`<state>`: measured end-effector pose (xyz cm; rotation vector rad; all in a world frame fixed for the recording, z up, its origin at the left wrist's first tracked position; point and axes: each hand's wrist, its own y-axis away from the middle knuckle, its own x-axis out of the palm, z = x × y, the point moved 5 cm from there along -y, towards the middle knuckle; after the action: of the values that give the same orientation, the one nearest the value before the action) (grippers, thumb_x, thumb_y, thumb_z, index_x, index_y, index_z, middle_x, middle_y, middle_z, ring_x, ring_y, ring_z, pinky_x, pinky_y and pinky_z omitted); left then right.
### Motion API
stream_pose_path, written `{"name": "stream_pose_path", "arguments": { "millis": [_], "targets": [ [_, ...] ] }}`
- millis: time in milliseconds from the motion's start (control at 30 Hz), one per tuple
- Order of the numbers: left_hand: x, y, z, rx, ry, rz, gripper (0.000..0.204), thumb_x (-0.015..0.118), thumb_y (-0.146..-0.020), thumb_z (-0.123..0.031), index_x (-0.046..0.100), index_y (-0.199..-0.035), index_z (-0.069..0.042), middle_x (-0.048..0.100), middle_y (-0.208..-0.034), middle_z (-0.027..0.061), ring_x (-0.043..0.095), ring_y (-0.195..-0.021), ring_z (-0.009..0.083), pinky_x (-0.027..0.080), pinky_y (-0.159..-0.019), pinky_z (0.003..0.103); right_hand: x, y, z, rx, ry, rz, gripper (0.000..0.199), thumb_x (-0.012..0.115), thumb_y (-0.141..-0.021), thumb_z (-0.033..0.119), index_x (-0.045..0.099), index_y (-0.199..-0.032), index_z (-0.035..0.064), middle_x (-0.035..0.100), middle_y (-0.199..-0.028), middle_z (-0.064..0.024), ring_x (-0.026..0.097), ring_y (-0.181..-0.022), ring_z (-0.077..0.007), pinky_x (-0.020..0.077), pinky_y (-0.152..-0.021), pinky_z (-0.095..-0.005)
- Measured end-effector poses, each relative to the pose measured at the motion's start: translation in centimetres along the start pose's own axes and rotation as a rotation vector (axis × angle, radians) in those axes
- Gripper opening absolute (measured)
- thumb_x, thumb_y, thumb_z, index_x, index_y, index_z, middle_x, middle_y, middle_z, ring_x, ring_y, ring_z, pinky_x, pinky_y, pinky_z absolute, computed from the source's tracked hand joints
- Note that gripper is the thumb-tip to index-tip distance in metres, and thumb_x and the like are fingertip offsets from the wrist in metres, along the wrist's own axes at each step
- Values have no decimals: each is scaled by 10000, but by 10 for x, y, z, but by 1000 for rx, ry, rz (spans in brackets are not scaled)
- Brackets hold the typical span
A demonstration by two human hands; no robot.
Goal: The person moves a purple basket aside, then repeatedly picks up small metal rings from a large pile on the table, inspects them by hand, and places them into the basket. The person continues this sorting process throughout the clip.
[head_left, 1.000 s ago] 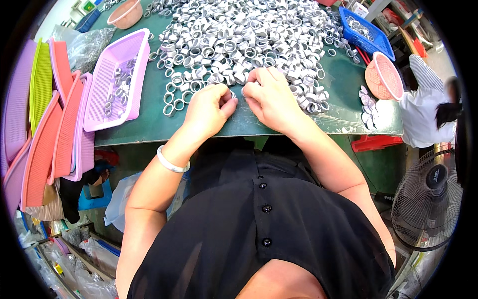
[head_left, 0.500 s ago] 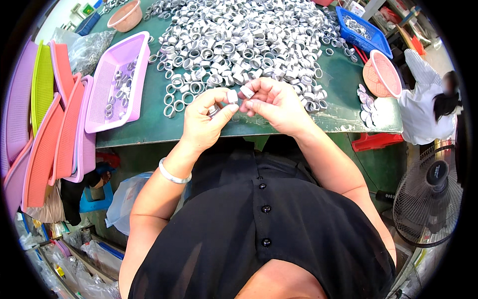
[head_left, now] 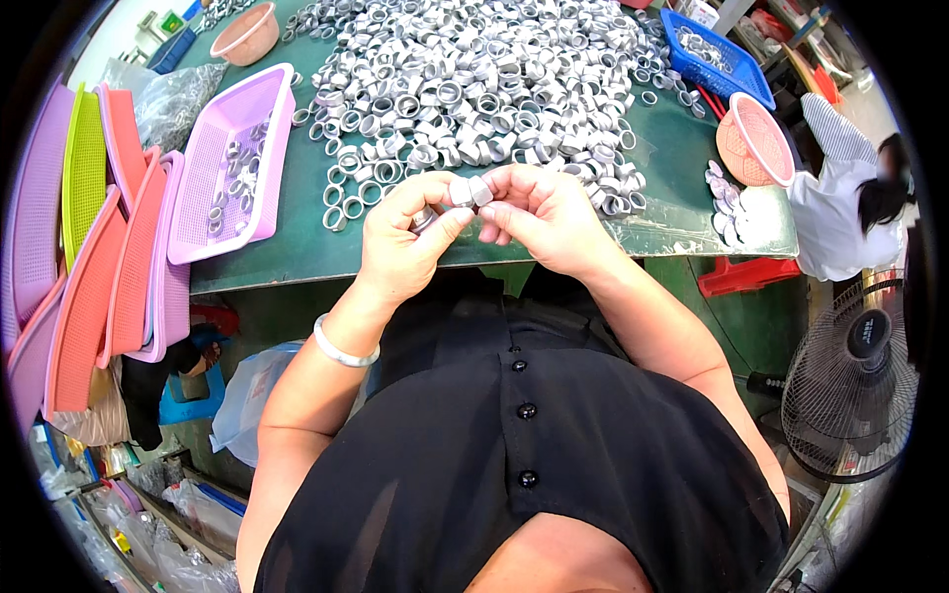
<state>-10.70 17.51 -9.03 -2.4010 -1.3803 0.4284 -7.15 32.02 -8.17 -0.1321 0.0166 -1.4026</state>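
Tabletop (head_left: 306, 237), green and worn along its near edge, stretches across in front of me. Over its middle spreads a broad heap of silver-grey rings (head_left: 474, 79), crowded toward the far side and thinning to single loops near my left hand (head_left: 400, 242). At my far left, nested plastic baskets (head_left: 84, 217) in purple, lime and coral lean on edge. Down to my right, past the table's corner, is a black fan (head_left: 845, 385). Left of the heap I have a lilac tray (head_left: 269, 198) with some rings scattered inside; at the heap's far right is a blue basket (head_left: 707, 75) with small grey pieces in it. Nearer on that side, a round pink basket (head_left: 736, 163) tilts, pale flat discs (head_left: 729, 212) clustered just beside it.

My left hand and right hand (head_left: 549, 227) meet above the table's near edge. A pale bangle (head_left: 343, 353) circles my left wrist. My left thumb and forefinger pinch one ring (head_left: 461, 192), and another ring (head_left: 423, 218) is tucked in the curled fingers below. My right thumb and fingertips pinch a third ring (head_left: 480, 191), which looks to be touching the first; I cannot tell whether they fit together.
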Motion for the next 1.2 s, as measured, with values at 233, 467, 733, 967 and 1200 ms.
{"name": "stream_pose_path", "arguments": {
  "millis": [233,467,733,967,1200],
  "targets": [
    [-2,3,3,-90,65,0,174,631,-789,27,563,-938,-31,573,-976,47,513,-832,86,413,-721,212,-6,1,8,-365,352,-46,136,603,-802,-26,587,-935,-4,603,-901,-49,579,-784,-99,472,-688,-221],
    [5,-1,-4,-333,288,-64,134,564,-870,-117,549,-963,-22,594,-825,23,484,-615,31,372,-531,161,-3,-1,2,-21,-184,-30,168,604,-836,66,541,-978,4,600,-849,-71,582,-708,-113,468,-622,-219],
    [9,6,12,-709,745,-33,283,427,-945,-284,554,-855,-48,575,-729,27,467,-528,67,336,-418,166,-3,-3,-19,230,-643,78,234,543,-899,226,554,-959,-1,609,-800,-81,577,-632,-123,470,-547,-218],
    [14,10,12,-793,820,-33,307,398,-945,-310,547,-878,-50,573,-752,33,520,-601,101,400,-458,189,-6,-1,-17,246,-475,43,223,557,-891,215,567,-956,2,607,-771,-54,559,-611,-96,455,-523,-211],
    [16,21,12,-875,805,-164,249,503,-905,-306,532,-988,-73,564,-788,30,536,-655,114,417,-492,205,15,-1,-4,-9,96,139,287,589,-832,24,522,-1108,-19,583,-805,-11,535,-707,-43,443,-672,-193]
  ]
}}
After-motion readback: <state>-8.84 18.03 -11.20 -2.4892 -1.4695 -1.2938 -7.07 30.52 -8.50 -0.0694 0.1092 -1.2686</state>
